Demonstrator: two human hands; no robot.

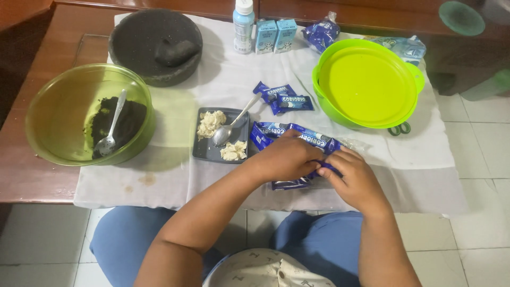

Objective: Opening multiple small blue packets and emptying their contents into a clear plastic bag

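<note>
My left hand [284, 157] and my right hand [355, 178] both grip a blue biscuit packet [317, 140] over the white cloth [175, 175] near the table's front edge. More blue packets [284, 98] lie just behind. To the left of my hands a small dark square tray [204, 149] holds lumps of white cream [211, 122] and a metal spoon [234, 125].
A green bowl [58, 114] at left holds dark crumbs and a spoon. A stone mortar with pestle [156, 45] stands behind it. A lime-green lidded bowl [366, 82] is at right, scissors [398, 128] beside it. A bottle [243, 24] and two small cartons [276, 34] stand at the back.
</note>
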